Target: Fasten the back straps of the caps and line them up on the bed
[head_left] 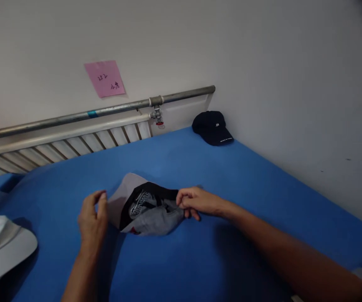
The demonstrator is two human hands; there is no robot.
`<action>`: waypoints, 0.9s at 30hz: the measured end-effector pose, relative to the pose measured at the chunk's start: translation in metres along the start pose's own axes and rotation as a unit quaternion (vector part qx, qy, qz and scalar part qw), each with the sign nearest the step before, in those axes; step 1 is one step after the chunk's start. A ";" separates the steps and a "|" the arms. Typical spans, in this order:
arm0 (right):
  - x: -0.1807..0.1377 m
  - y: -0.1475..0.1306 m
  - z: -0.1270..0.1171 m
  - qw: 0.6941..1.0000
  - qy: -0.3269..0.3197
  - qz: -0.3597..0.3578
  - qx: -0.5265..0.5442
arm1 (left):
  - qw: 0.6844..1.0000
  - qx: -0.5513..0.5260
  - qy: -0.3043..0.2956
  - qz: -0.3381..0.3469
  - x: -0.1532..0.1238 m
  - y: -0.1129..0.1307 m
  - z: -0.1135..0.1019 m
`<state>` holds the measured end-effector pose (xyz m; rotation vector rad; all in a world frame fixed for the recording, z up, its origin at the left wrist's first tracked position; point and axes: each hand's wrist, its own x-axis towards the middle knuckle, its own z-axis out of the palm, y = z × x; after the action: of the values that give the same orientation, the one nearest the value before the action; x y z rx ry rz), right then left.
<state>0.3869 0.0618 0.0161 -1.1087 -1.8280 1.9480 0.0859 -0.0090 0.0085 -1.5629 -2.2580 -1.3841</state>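
A grey cap [158,220] with a light brim and a black inner band lies on its side on the blue surface, its inside facing me. Silvery lettering shows on the band. My right hand [196,201] pinches the cap's back edge between thumb and fingers. Close beside the brim is my left hand [93,218], its fingers loosely bent and a small gap between thumb and forefinger. Whether its thumb touches the brim I cannot tell; nothing shows in its grasp.
A dark navy cap [211,126] rests in the far corner against the wall. At the left edge sits a white cap [7,247], partly out of view. A radiator [74,144] and metal pipe [118,110] run behind the blue surface [174,268]. A pink note [105,79] hangs above.
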 end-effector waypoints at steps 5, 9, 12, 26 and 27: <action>-0.017 -0.013 -0.001 0.991 -0.128 0.007 0.026 | 0.920 -0.059 -0.378 0.089 -0.032 0.043 0.004; -0.017 -0.010 -0.020 0.986 0.079 -0.124 0.079 | 0.910 -0.132 -0.393 0.019 -0.042 0.053 0.006; -0.016 -0.008 -0.026 0.972 0.150 -0.180 -0.001 | 0.901 -0.179 -0.390 -0.067 -0.042 0.053 0.001; -0.023 -0.005 -0.027 0.990 -0.100 -0.062 0.083 | 0.782 -0.379 -0.449 -0.208 -0.033 0.033 -0.004; -0.025 -0.005 -0.027 0.987 -0.112 -0.058 0.103 | 0.778 -0.385 -0.450 -0.209 -0.032 0.031 -0.004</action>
<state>0.4202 0.0668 0.0319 -0.7310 -1.7003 2.2061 0.1241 -0.0327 0.0144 -2.5060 -2.8494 -2.2543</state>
